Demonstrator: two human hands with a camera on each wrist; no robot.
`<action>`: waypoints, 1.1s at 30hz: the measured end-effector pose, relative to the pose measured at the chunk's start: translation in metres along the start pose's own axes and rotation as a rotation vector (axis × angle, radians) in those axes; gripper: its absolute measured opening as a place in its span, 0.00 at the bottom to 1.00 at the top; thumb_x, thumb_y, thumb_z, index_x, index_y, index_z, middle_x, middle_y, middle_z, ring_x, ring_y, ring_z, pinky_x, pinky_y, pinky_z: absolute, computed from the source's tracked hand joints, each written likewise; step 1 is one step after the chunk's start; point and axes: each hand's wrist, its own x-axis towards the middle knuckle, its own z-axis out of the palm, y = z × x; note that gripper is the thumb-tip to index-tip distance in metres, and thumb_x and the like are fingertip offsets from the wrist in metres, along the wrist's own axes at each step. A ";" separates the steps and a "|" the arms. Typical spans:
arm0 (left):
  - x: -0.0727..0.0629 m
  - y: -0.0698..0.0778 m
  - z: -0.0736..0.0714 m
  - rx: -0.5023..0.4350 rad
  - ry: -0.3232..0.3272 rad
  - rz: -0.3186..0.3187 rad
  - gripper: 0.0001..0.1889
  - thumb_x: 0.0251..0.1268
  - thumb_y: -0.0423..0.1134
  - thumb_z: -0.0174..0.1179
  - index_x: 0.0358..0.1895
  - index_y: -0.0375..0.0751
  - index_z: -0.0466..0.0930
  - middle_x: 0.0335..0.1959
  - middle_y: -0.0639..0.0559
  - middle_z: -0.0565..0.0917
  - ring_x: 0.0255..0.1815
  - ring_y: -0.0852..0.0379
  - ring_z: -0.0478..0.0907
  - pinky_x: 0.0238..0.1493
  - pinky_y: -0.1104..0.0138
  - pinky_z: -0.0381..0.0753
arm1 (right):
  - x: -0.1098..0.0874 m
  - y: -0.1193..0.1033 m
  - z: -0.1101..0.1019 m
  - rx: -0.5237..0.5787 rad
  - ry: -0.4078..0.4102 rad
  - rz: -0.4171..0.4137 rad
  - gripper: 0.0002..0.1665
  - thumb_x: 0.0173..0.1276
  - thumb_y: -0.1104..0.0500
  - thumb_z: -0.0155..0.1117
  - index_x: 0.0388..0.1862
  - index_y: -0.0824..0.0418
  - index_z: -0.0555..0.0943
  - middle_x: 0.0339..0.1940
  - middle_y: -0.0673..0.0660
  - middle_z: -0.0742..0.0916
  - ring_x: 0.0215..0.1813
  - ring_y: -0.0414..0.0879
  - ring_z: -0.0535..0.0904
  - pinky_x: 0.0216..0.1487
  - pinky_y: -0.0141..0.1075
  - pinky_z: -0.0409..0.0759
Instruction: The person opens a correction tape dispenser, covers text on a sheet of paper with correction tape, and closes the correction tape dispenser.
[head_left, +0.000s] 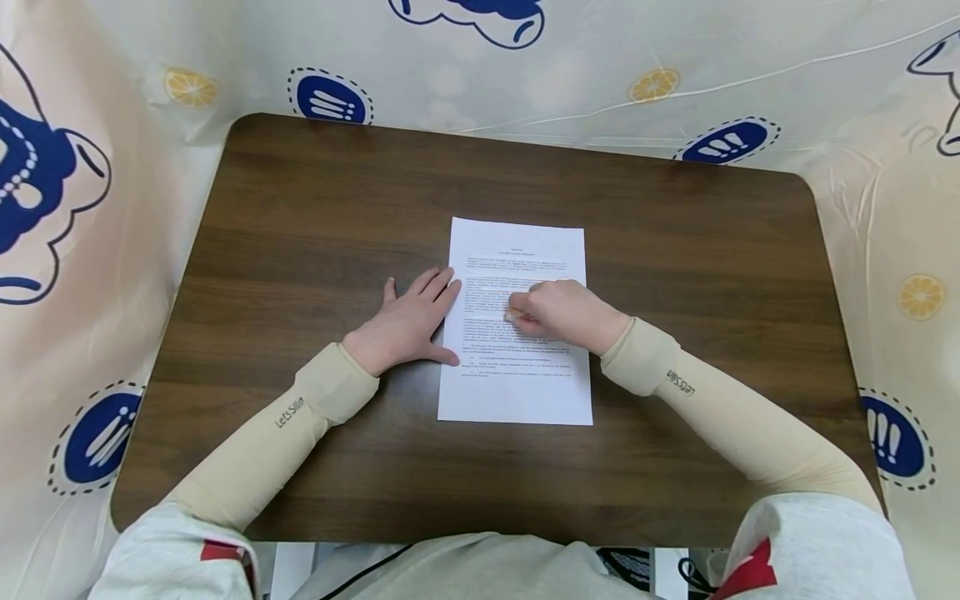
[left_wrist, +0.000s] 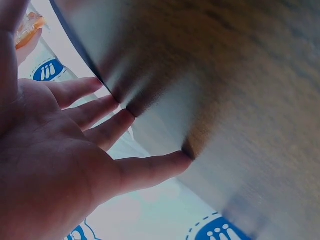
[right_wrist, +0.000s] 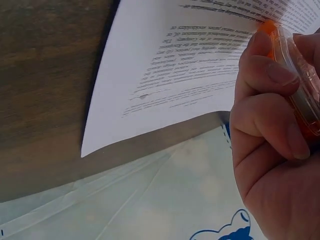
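A printed sheet of paper (head_left: 517,402) lies on the dark wooden table (head_left: 330,467). My left hand (head_left: 405,327) rests at its left edge with fingers spread, fingertips on the paper's margin and thumb lower down. Over the middle of the text, my right hand (head_left: 572,317) grips a correction tape (right_wrist: 284,52) with a clear case and orange parts. In the right wrist view its orange tip is at the printed lines, and curled fingers cover much of the case.
A pale patterned sheet (head_left: 465,83) with blue and orange prints hangs around the table's back and sides. The person's body and grey sleeves (head_left: 825,542) are at the near edge, where a dark cable (head_left: 367,571) also shows.
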 end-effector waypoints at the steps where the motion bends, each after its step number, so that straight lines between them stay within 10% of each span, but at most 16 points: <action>1: 0.000 0.000 0.000 0.001 0.002 0.001 0.63 0.53 0.63 0.77 0.85 0.39 0.49 0.87 0.40 0.46 0.86 0.37 0.41 0.69 0.21 0.41 | -0.001 0.001 0.000 -0.001 0.003 -0.002 0.04 0.74 0.60 0.68 0.38 0.59 0.84 0.23 0.51 0.82 0.24 0.44 0.73 0.27 0.33 0.72; 33: -0.001 0.000 0.001 -0.001 -0.003 0.009 0.64 0.54 0.63 0.77 0.85 0.38 0.47 0.87 0.40 0.44 0.86 0.36 0.40 0.68 0.21 0.41 | -0.022 0.012 0.000 0.032 0.028 0.026 0.06 0.76 0.57 0.66 0.38 0.57 0.83 0.22 0.50 0.81 0.23 0.42 0.72 0.24 0.35 0.70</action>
